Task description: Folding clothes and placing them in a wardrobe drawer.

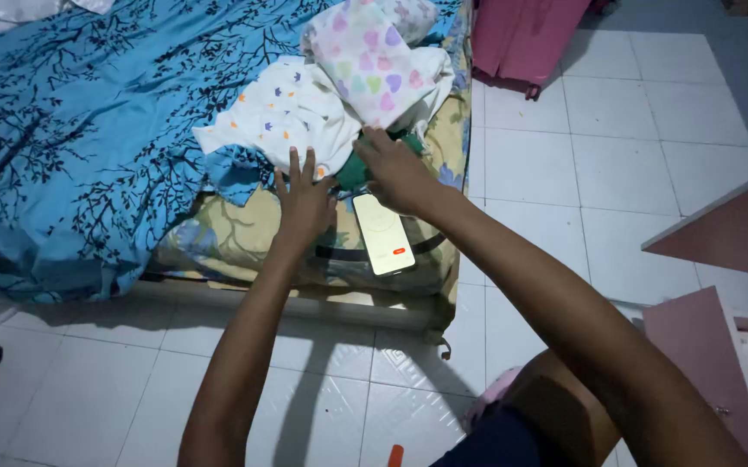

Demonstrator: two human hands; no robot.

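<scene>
My left hand (303, 197) lies flat, fingers spread, on the mattress corner, its fingertips touching a white garment with small coloured prints (283, 112). My right hand (394, 169) reaches under a white cloth with pastel hearts (369, 56) and presses on a green garment (356, 171); whether it grips the fabric is hidden. A phone with a lit screen (382, 233) lies on the mattress between my wrists, just below my right hand.
A blue bedsheet with black branch prints (80, 130) covers the bed at left. The floral mattress edge (244, 246) meets white floor tiles (616, 130). A pink suitcase (525, 39) stands at top. Pink furniture panels (719, 233) are at right.
</scene>
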